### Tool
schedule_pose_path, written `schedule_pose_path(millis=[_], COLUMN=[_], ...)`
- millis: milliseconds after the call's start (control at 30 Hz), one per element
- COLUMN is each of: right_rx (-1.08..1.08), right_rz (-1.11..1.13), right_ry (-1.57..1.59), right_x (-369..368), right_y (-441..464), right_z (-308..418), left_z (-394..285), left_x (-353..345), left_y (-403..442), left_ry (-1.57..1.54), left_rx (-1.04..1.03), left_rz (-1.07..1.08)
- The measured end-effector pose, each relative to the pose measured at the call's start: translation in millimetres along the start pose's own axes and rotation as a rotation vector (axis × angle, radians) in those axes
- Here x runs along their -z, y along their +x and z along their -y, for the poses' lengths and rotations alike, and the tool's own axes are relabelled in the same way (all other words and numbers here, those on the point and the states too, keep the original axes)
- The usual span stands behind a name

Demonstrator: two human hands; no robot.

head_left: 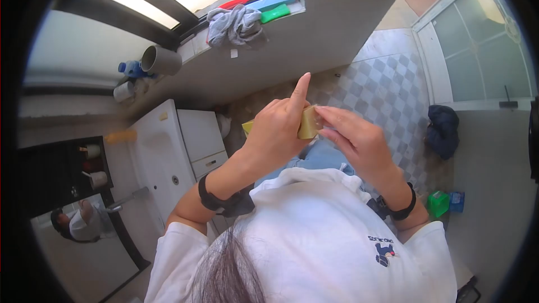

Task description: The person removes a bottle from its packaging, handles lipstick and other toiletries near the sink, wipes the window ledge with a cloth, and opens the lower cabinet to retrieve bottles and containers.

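A small yellowish box [308, 123] is held in front of my chest. My left hand [276, 126] wraps round it, with the index finger stretched out away from me. One yellow end of the box shows on the left side of this hand. My right hand [359, 140] is at the box's other end, its thumb and fingertips pinched at the edge there. Something thin and clear seems to lie between those fingertips and the box, too small to make out.
On the left are a white sink [163, 160], a white cabinet [199, 134] and a mirror [84, 247]. A grey cloth [236, 25] lies on the window sill. Dark clothing [442, 132] and a green container [438, 203] are at the right.
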State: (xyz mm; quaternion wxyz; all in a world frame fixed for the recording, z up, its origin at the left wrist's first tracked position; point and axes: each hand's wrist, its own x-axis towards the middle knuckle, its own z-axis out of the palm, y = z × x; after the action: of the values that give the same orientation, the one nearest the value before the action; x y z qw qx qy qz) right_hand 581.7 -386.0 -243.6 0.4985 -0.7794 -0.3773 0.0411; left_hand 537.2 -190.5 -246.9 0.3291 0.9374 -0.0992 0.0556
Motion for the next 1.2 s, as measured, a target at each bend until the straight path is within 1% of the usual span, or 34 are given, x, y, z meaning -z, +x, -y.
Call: schedule_pose_path(millis=[133,200,267,333,400,467,500,567,700,767,900,1000,1067,1100,1167,1200], right_rx=[-0.058,-0.063,-0.034,-0.042,-0.044,-0.165,-0.167,-0.371,-0.333,-0.179,-0.128,-0.090,-0.313,-0.313,-0.525,-0.524], right_rz=[-0.084,-0.122,-0.185,-0.208,-0.221,-0.270,-0.268,-0.288,-0.255,-0.244,-0.276,-0.302,-0.305,-0.306,-0.320,-0.321], right_ry=[-0.018,-0.037,-0.207,-0.185,-0.156,-0.087,-0.083,0.174,0.177,0.015,-0.072,-0.164,0.112,0.109,0.315,0.315], right_x=[4.5,-4.8,-16.6,-19.8,-23.9,-26.5,-28.2,-29.0,-32.2,-40.2,-50.6,-50.0,-44.9,-44.2,-44.6,-44.9], right_y=[-9.0,-11.6,-14.4,-13.0,-8.1,-6.8,-6.6,-6.3,-1.1,-0.4,-1.0,0.4,3.3,4.4,6.6,8.3], right_z=[-2.8,-5.4,-7.5,-8.3,-8.1,0.8,1.3,1.0,7.5,3.4,0.7,-0.6,-4.6,-5.3,-7.1,-12.4], left_z=[-6.5,-9.3,-8.8,-7.8,-3.8,-1.3,0.5,5.8,12.7,15.2,14.8,13.6,15.1,15.7,12.7,11.6], left_x=[-9.2,-10.1,-9.8,-9.1,-7.4,-3.8,-2.5,-0.3,4.6,4.5,3.3,3.3,0.2,-0.8,0.7,1.3], left_y=[13.1,14.1,12.9,12.3,10.5,8.2,8.2,7.0,3.4,2.5,1.5,0.5,1.5,2.3,2.9,2.6], left_ry=[0.024,0.051,0.076,0.094,0.023,0.045,0.062,0.087,0.114,0.152,0.232,0.225,0.211,0.200,0.194,0.188], left_rx=[-0.045,0.010,0.038,0.066,0.128,0.136,0.131,0.103,0.048,0.023,-0.011,-0.010,-0.039,-0.064,-0.073,-0.081], left_rz=[0.080,0.124,0.156,0.178,0.216,0.208,0.196,0.162,0.112,0.091,0.067,0.085,0.052,0.019,0.000,-0.015])
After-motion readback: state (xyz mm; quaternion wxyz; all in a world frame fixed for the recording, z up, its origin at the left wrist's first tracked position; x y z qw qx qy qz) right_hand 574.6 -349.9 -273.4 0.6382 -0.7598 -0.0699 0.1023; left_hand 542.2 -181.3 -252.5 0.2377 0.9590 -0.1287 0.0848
